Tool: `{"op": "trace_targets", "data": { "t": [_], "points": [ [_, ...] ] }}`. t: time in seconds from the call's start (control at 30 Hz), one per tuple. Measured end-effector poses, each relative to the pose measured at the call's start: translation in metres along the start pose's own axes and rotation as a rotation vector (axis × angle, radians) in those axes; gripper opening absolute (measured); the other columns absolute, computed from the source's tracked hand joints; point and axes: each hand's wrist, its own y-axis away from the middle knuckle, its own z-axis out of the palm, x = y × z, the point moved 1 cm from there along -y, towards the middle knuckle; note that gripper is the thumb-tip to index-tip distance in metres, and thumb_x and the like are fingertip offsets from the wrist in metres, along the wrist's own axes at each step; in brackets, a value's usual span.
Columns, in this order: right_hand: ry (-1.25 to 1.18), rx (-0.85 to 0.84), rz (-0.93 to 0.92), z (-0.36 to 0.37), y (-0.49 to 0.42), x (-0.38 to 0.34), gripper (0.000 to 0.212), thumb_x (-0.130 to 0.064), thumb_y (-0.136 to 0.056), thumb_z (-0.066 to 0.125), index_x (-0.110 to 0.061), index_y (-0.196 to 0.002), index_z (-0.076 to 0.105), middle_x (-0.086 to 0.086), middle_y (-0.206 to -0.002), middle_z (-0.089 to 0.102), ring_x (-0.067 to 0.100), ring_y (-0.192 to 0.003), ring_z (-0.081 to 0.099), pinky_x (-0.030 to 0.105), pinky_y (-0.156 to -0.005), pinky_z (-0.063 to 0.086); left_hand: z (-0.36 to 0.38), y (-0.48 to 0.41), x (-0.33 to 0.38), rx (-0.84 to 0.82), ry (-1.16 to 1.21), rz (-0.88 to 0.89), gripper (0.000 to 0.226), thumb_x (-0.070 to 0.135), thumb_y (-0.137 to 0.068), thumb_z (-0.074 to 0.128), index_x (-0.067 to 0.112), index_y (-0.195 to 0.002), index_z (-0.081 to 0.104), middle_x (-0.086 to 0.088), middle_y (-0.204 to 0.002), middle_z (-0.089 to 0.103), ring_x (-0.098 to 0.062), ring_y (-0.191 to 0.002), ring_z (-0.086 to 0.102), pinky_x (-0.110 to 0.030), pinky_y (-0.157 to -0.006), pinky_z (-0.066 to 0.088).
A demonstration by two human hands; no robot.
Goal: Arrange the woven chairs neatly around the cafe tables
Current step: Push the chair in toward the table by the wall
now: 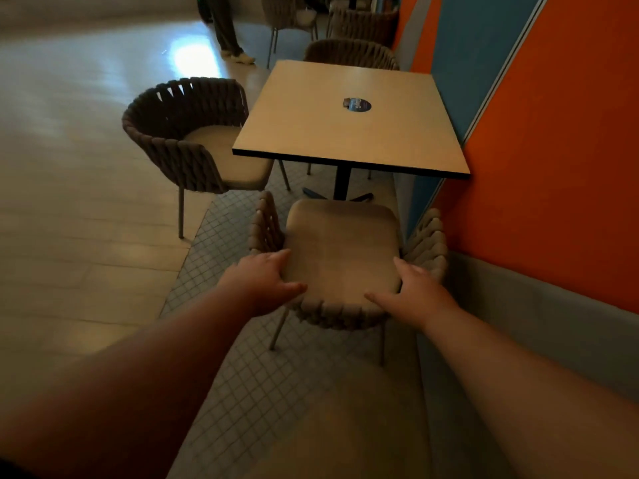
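Note:
A woven chair (342, 250) with a beige cushion stands right in front of me, facing the square cafe table (345, 140), its seat front near the table's pedestal. My left hand (262, 281) grips the left part of its curved backrest, and my right hand (418, 292) grips the right part. A second woven chair (179, 133) sits at the table's left side, angled toward it. A third woven chair (349, 53) shows only its backrest behind the table's far edge.
The orange and blue wall (553, 167) runs close along the right of the table and the near chair. More woven chairs (363, 22) stand at the back. A person's legs (228, 32) are on the shiny floor beyond. A round sticker (357, 105) lies on the tabletop.

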Motion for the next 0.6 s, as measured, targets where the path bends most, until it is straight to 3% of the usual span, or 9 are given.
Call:
{"op": "trace_targets", "data": {
  "t": [0.13,0.37,0.6],
  "points": [
    [0.002,-0.061,-0.016,-0.015,0.035,-0.011,0.114,-0.086,-0.071,0.061,-0.029,-0.162,0.022,0.009,-0.165,0.030,0.032,-0.148,0.033,0.048,-0.120,0.032,-0.011,0.044,0.005,-0.067,-0.048,-0.016,0.095,0.084,-0.078,0.048,0.038,-0.158,0.025,-0.002,-0.158,0.042,-0.029,-0.144,0.038,-0.055,-0.115,0.035],
    [0.127,-0.064,-0.068,-0.018,0.052,-0.032,0.123,-0.097,-0.059,0.047,-0.034,-0.161,0.021,0.008,-0.161,0.037,0.032,-0.143,0.040,0.049,-0.116,0.035,-0.029,0.076,-0.019,-0.014,0.002,-0.059,0.094,0.080,-0.080,0.054,0.038,-0.158,0.023,-0.002,-0.161,0.037,-0.028,-0.148,0.032,-0.056,-0.117,0.032],
    [0.223,-0.084,-0.216,0.012,0.027,-0.129,0.128,-0.106,-0.053,0.037,-0.039,-0.161,0.019,0.007,-0.162,0.036,0.032,-0.146,0.037,0.061,-0.121,0.023,-0.057,0.098,-0.114,0.058,0.007,-0.123,0.096,0.080,-0.081,0.052,0.037,-0.159,0.017,-0.003,-0.162,0.036,-0.028,-0.148,0.032,-0.055,-0.117,0.033]
  ]
}}
